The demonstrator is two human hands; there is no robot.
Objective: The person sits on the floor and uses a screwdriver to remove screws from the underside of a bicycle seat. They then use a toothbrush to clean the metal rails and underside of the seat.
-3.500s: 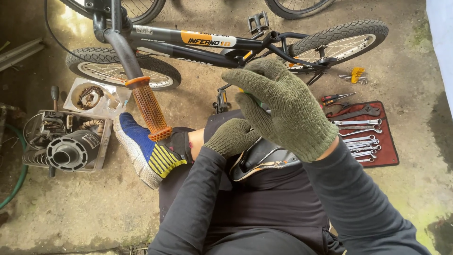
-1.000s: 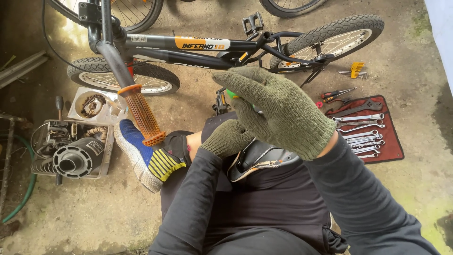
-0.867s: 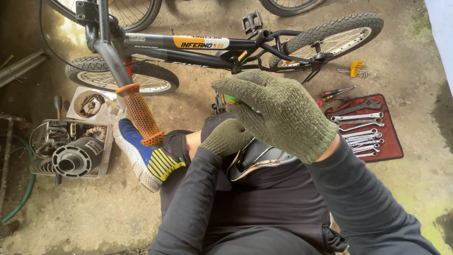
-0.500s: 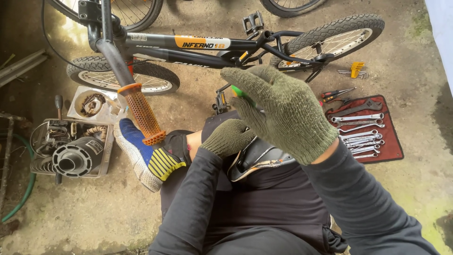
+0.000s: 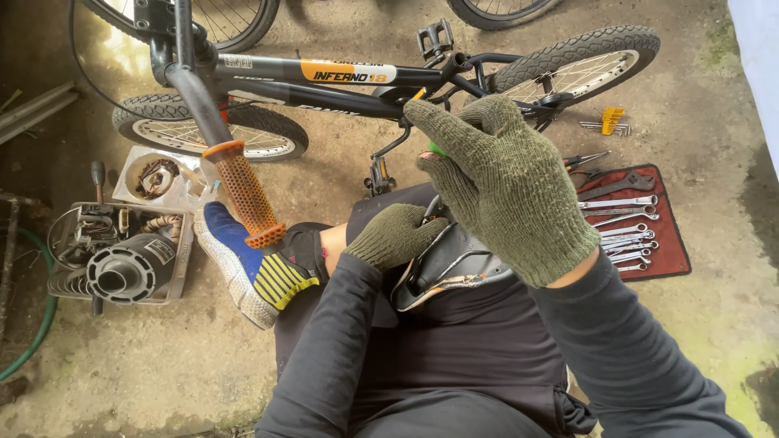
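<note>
The person sits on the concrete floor [image 5: 341, 174] with a black bicycle saddle [image 5: 450, 268] upturned in their lap. The left hand [image 5: 393, 237], in an olive knit glove, is closed over the saddle's front edge and steadies it. Just above, the right hand [image 5: 507, 182], gloved the same, is curled around a green-handled tool [image 5: 436, 149]; only a sliver of green shows past the fingers, and its working end is hidden behind the glove.

As I see it, the risk is a slip: the knit gloves give a soft grip, and the saddle rests only on the thighs, so a hard push could skid the tool toward the left hand or the knee.

Beside the left leg a blue and yellow shoe [image 5: 243, 268] lies under an orange handlebar grip [image 5: 243, 195]. To the right a red tool roll [image 5: 641, 223] holds spanners. Farther off, the black bicycle [image 5: 349, 77] lies on its side, with an engine part [image 5: 118, 259] at far left.
</note>
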